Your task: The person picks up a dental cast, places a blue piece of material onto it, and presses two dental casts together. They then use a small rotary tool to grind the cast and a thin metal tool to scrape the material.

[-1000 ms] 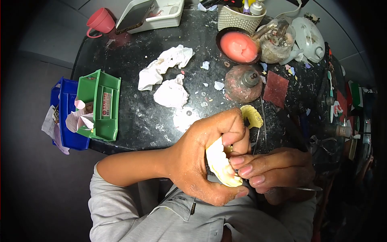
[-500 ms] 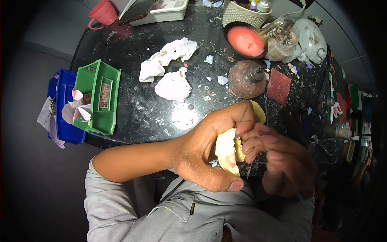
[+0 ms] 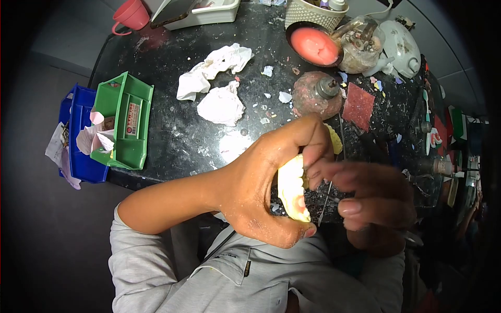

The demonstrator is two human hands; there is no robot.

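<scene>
left hand (image 3: 261, 182) clamps a pale yellow dental cast (image 3: 292, 188) between thumb and fingers, held on edge above the near rim of the table; a row of teeth faces right. right hand (image 3: 370, 201) is blurred, fingers curled around a thin metal instrument (image 3: 322, 204), its tip pointing down just beside the cast; grip looks like a pinch but the blur leaves that uncertain. work surface is a black speckled tabletop (image 3: 182, 141), dusted with white powder and scattered chips. far of the hands: two crumpled tissues (image 3: 214, 83), a rusty round burner (image 3: 315, 94), a dark red square sheet (image 3: 359, 104) to its right, a bowl of pink wax (image 3: 314, 46), a glass jar (image 3: 362, 47), a woven basket (image 3: 312, 10). a second yellow cast (image 3: 334, 138) lies on the table partly behind the left hand. left edge: green bin (image 3: 128, 122) and blue bin (image 3: 78, 151) holding paper scraps. far left corner: pink cup (image 3: 129, 14), white tray (image 3: 198, 11). floor to the left is plain grey.
</scene>
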